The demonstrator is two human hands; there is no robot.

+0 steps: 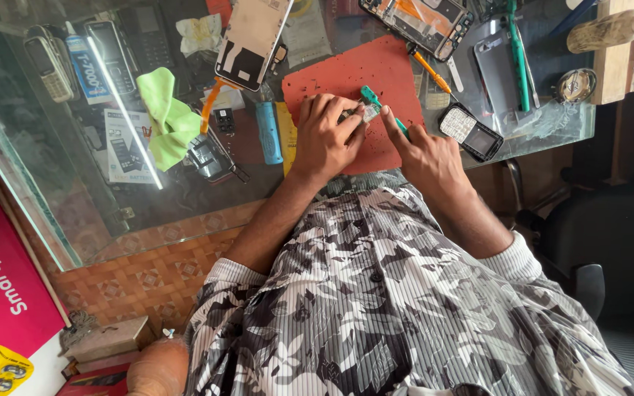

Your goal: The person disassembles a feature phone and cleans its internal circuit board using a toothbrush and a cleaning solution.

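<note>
My left hand (324, 136) rests on a red work mat (376, 73) on the glass counter, its fingers pinching a small phone part (367, 111) against the mat. To its right, my right hand (431, 158) holds a teal-handled tool (373, 98), with the index finger stretched along the handle. The tool's tip meets the small part just beyond my left fingertips. The two hands are close together, almost touching.
The glass counter (53, 213) carries a green cloth (170, 121), a blue cylinder cell (268, 132), a keypad phone (469, 132), an opened phone frame (423, 22), a white phone panel (251, 37), an orange screwdriver (428, 67) and a wooden block (612, 51). Old handsets (49, 66) lie far left.
</note>
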